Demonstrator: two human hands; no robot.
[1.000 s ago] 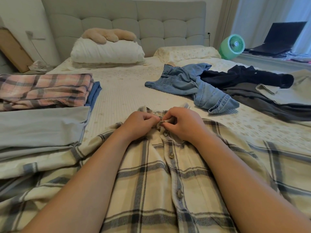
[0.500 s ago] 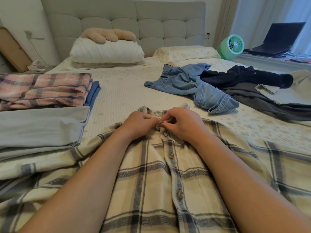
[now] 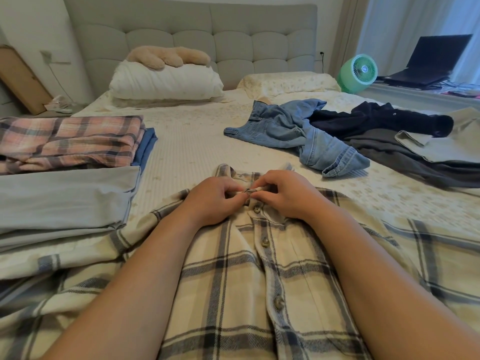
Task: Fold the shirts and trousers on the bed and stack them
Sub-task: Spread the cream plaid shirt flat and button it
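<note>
Bedroom, bed (image 3: 197, 141) with grey tufted headboard (image 3: 197, 40); white ribbed cover over the mattress. Near edge: cream-and-navy plaid shirt (image 3: 249, 276) laid flat, front up, collar pointing toward the headboard, button placket running down the middle with several buttons visible and done up. Left hand (image 3: 211, 200) and right hand (image 3: 284, 194) both at the collar, fingers curled, each pinching the fabric of the collar band, fingertips almost meeting just above the top visible button; forearms rest across the shirt body. Left side of bed: folded pink plaid garment (image 3: 70, 141) sitting on a blue folded item (image 3: 146, 146); nearer, a folded pale grey-green garment (image 3: 62, 201), its near edge touching the shirt's sleeve. Right side, unfolded: light blue jeans (image 3: 291, 133) crumpled, beside them a dark navy garment (image 3: 376, 120), a dark grey garment (image 3: 415, 162) and a beige garment (image 3: 452, 144) overlapping in a heap. At the headboard: white pillow (image 3: 166, 81) with a tan plush item (image 3: 168, 57) on top, second patterned pillow (image 3: 288, 80). Beyond the bed on the right: green fan (image 3: 359, 72), open laptop (image 3: 426, 63) on a ledge.
</note>
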